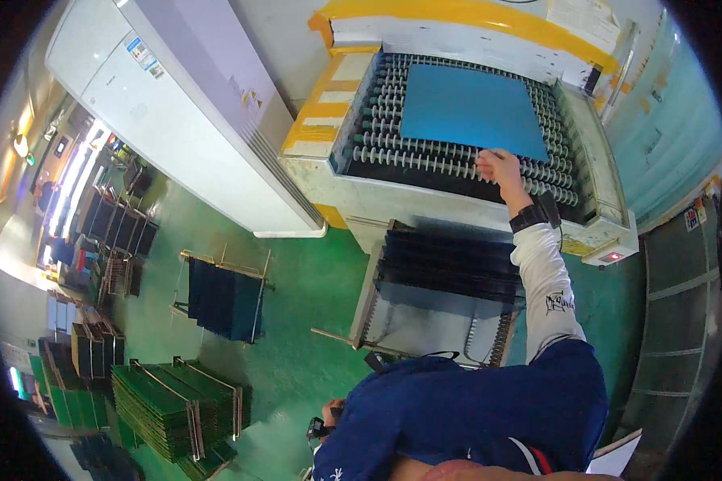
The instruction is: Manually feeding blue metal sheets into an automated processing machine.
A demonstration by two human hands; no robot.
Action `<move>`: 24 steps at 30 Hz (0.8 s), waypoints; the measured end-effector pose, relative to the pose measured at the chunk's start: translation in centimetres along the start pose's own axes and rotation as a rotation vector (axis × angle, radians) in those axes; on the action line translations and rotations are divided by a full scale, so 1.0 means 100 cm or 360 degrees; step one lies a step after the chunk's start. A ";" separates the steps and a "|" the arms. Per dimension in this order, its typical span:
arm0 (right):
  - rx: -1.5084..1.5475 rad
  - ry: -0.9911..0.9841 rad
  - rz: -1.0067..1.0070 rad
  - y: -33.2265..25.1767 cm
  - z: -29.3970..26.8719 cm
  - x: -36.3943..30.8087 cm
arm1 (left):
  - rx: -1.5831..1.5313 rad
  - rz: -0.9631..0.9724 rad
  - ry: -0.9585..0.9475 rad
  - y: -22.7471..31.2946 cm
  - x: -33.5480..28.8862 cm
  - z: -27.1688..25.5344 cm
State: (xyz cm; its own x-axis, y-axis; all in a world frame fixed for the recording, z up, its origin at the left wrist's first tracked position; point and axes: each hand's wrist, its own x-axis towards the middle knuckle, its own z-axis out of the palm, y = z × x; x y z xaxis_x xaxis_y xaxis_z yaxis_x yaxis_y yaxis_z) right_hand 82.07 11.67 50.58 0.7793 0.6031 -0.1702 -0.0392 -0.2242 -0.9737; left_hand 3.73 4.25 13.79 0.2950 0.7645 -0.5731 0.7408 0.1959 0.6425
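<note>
Hands well apart: I've got the right hand (498,167) reaching out over the roller bed (425,165), fingers bent, right at the near edge of the blue panel (473,111). Can't tell from here whether they pinch the panel or only touch it. Left hand (331,411) is low beside the torso, mostly hidden by the navy shirt (481,401); can't tell its grip either. Panel lies flat on the rollers, toward the far side of the bed, slightly skewed. Right wrist has a black band (529,216) over a white sleeve (544,280). Bed sits in a pale housing (425,196) with yellow tape (465,11) along the back and a small red-lit display (614,256) at the near right corner. Just below it I see a rack (366,309) with dark panels (449,260) standing in a row. Farther left on the green floor (289,301): dark blue sheets (225,301) in a wire stand, green boards (156,401) stacked nearer me. Tall white cabinet (192,128) stands left of the housing, translucent curtain (658,128) right.
</note>
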 end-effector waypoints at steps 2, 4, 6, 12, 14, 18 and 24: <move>-0.0644 0.0148 -0.0349 0.001 0.010 0.001 | 0.0420 0.0284 -0.0029 0.008 -0.008 -0.004; -0.1718 0.0527 -0.0935 0.003 0.030 -0.001 | 0.0923 0.0433 -0.0120 0.031 -0.019 -0.013; -0.1764 0.0420 -0.0785 0.007 0.040 0.002 | 0.0464 0.0461 -0.0109 0.030 -0.025 -0.010; -0.2021 0.0548 -0.0798 0.001 0.037 0.026 | -0.1169 0.0365 0.0016 0.016 -0.041 0.004; -0.1989 0.0549 -0.0808 -0.005 0.037 0.040 | -0.0854 -0.0110 0.0110 0.030 -0.044 0.006; -0.2063 0.0471 -0.0691 -0.016 0.036 0.066 | -0.0653 -0.0505 0.0180 0.049 -0.060 0.005; -0.2094 0.0496 -0.0770 -0.023 0.037 0.050 | -0.0661 -0.0431 0.0163 0.028 -0.059 0.016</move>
State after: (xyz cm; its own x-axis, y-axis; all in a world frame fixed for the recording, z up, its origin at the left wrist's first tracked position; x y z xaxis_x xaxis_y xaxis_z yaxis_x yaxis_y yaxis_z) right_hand 83.79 18.03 51.43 0.6580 0.6727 0.3384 0.7267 -0.6851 -0.0511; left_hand 5.02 -0.71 18.18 0.0496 0.7046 -0.7078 0.4737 0.6073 0.6378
